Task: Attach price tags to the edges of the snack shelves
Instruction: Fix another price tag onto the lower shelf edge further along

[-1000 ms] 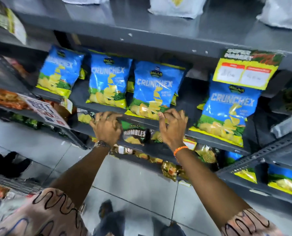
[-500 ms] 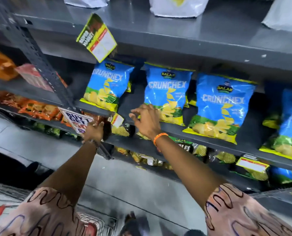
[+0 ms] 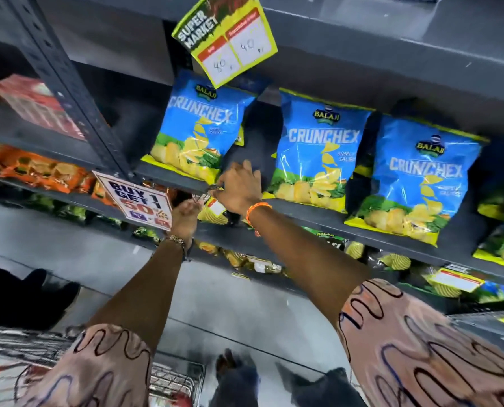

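A small yellow price tag point(image 3: 215, 205) hangs at the front edge of the grey snack shelf point(image 3: 362, 220), just right of the shelf upright. My left hand point(image 3: 186, 215) pinches the tag's left side from below. My right hand point(image 3: 239, 186) reaches over the edge and pinches the tag's top, where a small clip shows. The two hands nearly touch. Three blue Crunchex bags point(image 3: 318, 148) stand on this shelf. A larger yellow "Super Market" price tag point(image 3: 227, 39) hangs tilted from the shelf edge above.
A "Buy 1 Get 1" sign point(image 3: 139, 201) juts out left of my left hand, beside the perforated upright point(image 3: 68, 92). Another yellow tag point(image 3: 459, 279) hangs on the lower shelf at right. A wire trolley point(image 3: 171, 383) is below, with orange snack packs point(image 3: 39, 168) at left.
The view and both hands have shifted left along the shelf edge. My hands, apart half a second ago, have come together on the small tag near the upright.
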A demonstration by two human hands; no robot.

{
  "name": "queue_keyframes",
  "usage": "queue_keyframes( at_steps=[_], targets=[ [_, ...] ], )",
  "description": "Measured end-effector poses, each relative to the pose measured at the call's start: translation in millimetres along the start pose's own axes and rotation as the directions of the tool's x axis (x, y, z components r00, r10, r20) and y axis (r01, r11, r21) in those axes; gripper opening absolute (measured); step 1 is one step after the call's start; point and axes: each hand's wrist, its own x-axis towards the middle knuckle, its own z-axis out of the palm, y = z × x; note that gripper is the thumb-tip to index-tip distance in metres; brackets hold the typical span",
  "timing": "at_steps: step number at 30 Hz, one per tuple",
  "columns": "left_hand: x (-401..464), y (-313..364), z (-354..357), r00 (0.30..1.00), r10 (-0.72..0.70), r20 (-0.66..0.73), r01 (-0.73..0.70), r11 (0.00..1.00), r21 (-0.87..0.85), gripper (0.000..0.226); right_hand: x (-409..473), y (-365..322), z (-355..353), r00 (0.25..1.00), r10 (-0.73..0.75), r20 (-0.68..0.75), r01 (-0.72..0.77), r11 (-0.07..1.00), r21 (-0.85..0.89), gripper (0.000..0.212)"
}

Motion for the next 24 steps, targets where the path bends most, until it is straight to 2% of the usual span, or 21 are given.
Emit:
queue_keyframes(
  at_steps=[1, 3, 5, 7, 9, 12, 15, 19, 24],
  targets=[
    [3.8, -4.9, 0.8, 1.000, 0.005, -0.024, -0.006, 0.998, -0.057, 0.018, 1.6, -2.0, 3.0, 1.000, 0.001, 0.006, 0.000, 1.000, -0.021, 0.032],
    [5.1, -9.3, 0.3, 0.998, 0.034, -0.058, -0.041, 0.991, -0.126, 0.006, 4.0, -4.9, 7.7, 1.000, 0.010, 0.010, -0.009, 0.999, -0.041, 0.031],
    [0.7, -7.0, -1.2, 0.994, 0.056, -0.091, -0.066, 0.992, -0.110, 0.011, 4.0, -6.5, 9.9, 1.000, 0.019, -0.005, -0.020, 0.998, -0.066, 0.025],
    [-3.8, -2.0, -6.4, 0.986, 0.091, -0.137, -0.095, 0.995, -0.019, 0.015, 0.8, -6.5, 10.6, 0.999, 0.034, -0.025, -0.036, 0.994, -0.103, 0.019],
    [-3.9, -1.3, -16.2, 0.974, 0.156, -0.162, -0.132, 0.979, 0.152, 0.015, -4.4, -6.5, 10.9, 0.998, 0.048, -0.037, -0.051, 0.993, -0.108, 0.019],
    [1.3, 5.4, -31.2, 0.944, 0.251, -0.213, -0.113, 0.854, 0.508, 0.018, -11.7, -6.2, 12.3, 0.993, 0.107, -0.057, -0.112, 0.990, -0.081, 0.021],
    [7.8, 20.3, -37.1, 0.914, 0.357, -0.191, -0.136, 0.715, 0.686, 0.028, -17.9, -4.5, 15.8, 0.978, 0.197, -0.068, -0.200, 0.979, -0.043, 0.020],
    [7.3, 35.9, -45.0, 0.875, 0.475, -0.094, -0.208, 0.545, 0.812, 0.030, -27.2, -3.1, 21.1, 0.960, 0.268, -0.087, -0.268, 0.963, 0.007, 0.023],
    [-1.6, 43.4, -47.8, 0.857, 0.512, -0.059, -0.240, 0.498, 0.833, 0.025, -33.3, -3.4, 20.3, 0.952, 0.281, -0.119, -0.287, 0.957, -0.034, 0.022]
  ],
)
